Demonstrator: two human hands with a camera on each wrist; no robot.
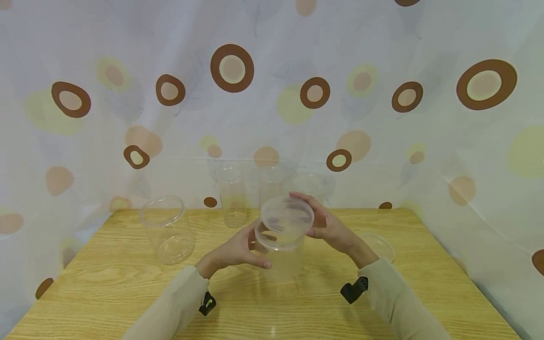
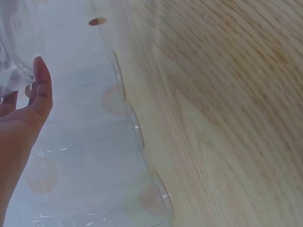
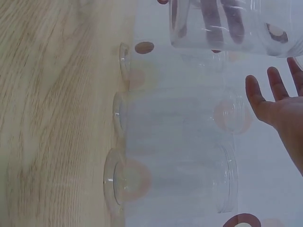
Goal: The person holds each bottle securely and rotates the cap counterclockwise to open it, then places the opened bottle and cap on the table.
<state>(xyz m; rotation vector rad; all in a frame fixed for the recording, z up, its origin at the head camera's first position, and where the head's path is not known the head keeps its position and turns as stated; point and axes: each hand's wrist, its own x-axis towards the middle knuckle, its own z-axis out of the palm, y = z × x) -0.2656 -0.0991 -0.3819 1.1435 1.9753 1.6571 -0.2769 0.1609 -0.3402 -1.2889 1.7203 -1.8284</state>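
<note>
A clear plastic jar (image 1: 282, 264) is held above the table in front of me, in the middle of the head view. My left hand (image 1: 235, 250) grips it from the left, thumb on the near side. Over its mouth a round translucent lid (image 1: 288, 215) is tilted, its near edge close to the rim. My right hand (image 1: 333, 231) holds this lid at its right edge. In the right wrist view, fingers show through the jar (image 3: 227, 28), and the right hand (image 3: 284, 106) is beside its top end. Whether lid and rim touch, I cannot tell.
An open clear jar (image 1: 170, 236) stands at the left on the wooden table (image 1: 106, 293). Two narrow clear jars (image 1: 234, 203) and a wider one (image 1: 312, 184) line the back by the patterned curtain (image 1: 272, 127). At the right lies another clear lid (image 1: 380, 246).
</note>
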